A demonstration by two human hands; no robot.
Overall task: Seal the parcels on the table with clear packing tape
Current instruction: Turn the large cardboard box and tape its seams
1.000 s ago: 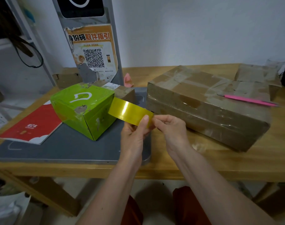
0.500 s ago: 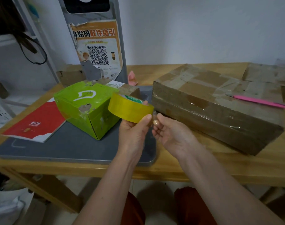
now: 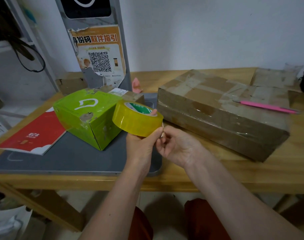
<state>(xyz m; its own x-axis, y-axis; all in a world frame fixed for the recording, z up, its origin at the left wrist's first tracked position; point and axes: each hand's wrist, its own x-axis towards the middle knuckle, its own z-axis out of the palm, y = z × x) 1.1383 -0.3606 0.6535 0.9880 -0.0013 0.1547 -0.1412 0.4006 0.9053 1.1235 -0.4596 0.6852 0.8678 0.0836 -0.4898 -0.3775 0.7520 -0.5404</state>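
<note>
Gripping one tape roll (image 3: pixel 137 121) in left hand (image 3: pixel 140 146), right hand (image 3: pixel 178 146) fingers pinching its edge, two parcels.

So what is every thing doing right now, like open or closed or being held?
Tape roll: held up, tilted.
Left hand: grips the roll.
Right hand: pinches at the roll's edge.
Green box: closed, on the grey tray.
Brown parcel: closed, taped.
Pink pen: lying on the parcel.
Red booklet: closed.
</note>
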